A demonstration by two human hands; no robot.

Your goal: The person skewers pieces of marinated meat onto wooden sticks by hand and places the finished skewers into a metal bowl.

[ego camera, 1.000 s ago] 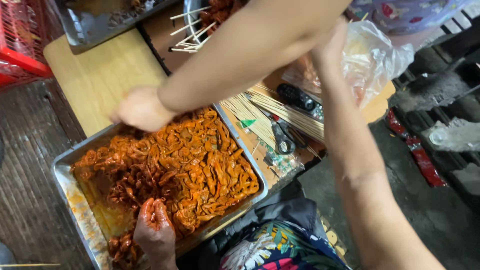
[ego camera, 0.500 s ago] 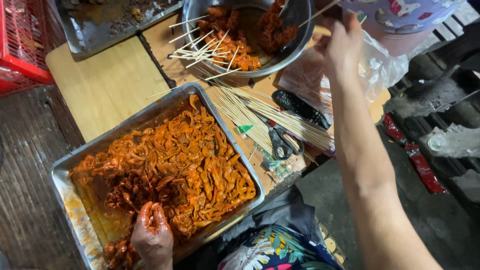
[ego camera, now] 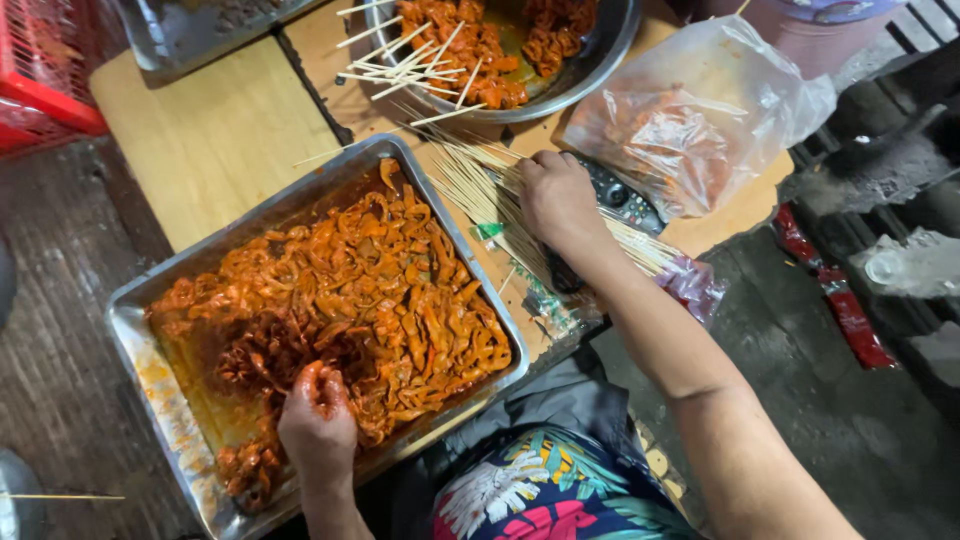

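A metal tray [ego camera: 130, 310] full of orange marinated meat strips [ego camera: 400, 290] sits on the wooden table [ego camera: 220, 140]. My left hand [ego camera: 318, 420], smeared with sauce, is down in the near corner of the tray, its fingers closed on some of the meat. My right hand [ego camera: 555, 195] rests on a pile of bare bamboo skewers [ego camera: 470, 185] to the right of the tray, fingers curled down onto them. Just past it stands a metal bowl [ego camera: 600, 60] holding several loaded skewers [ego camera: 450, 50].
A clear plastic bag [ego camera: 700, 120] with sauce inside lies right of the bowl. Black-handled scissors [ego camera: 625, 195] lie beside my right hand. A second metal tray [ego camera: 190, 30] and a red crate [ego camera: 40, 70] are at the far left. One loose skewer [ego camera: 60, 496] lies at bottom left.
My right hand has come down from above the bowl to the pile of bare skewers. The left hand has stayed in the tray's meat.
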